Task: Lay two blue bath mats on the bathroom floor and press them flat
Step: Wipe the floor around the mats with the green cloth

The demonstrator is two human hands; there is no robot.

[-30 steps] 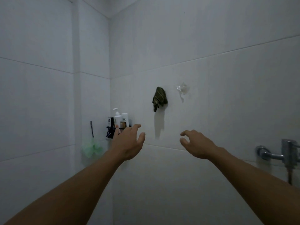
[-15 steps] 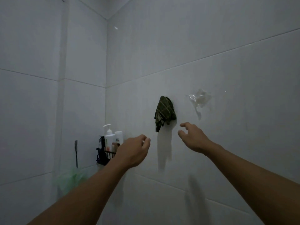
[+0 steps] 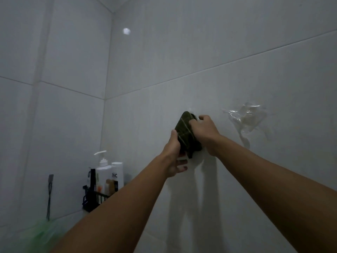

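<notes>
Two bare forearms rise from the lower edge of the head view toward a tiled wall [image 3: 237,52]; at the lower left corner, nearest the camera, lies a blurred green mesh bath sponge [image 3: 39,234], which seems to hang by a dark cord from a small dark wall hook [image 3: 51,178] above it; the left hand [image 3: 175,156] reaches up beneath a dark green cloth [image 3: 187,133] with pale stripes, its thumb laid against the cloth's left edge and its fingers [image 3: 182,166] curled under the lower end, so that it holds the cloth from below; the right hand [image 3: 205,131] closes over the cloth's upper right part, its fingers bent and pinching the fabric near the top, knuckles toward the camera; the cloth sits bunched between the two hands, against the wall; whether it hangs from a fixing cannot be told, since the hands cover that part; both arms cast long soft shadows down the tiles below; to the left, farther back near the corner of the room, a black wire caddy [image 3: 96,198] is fixed to the wall and carries a white pump bottle [image 3: 103,172], a white bottle [image 3: 116,175] lettered in dark print, and several smaller containers too dim to identify; to the right of the hands, a clear plastic suction hook [image 3: 245,117] adheres to the same wall; a small bright reflection [image 3: 126,31] shows high on the tiles; the two blue bath mats and the floor lie outside this view.
</notes>
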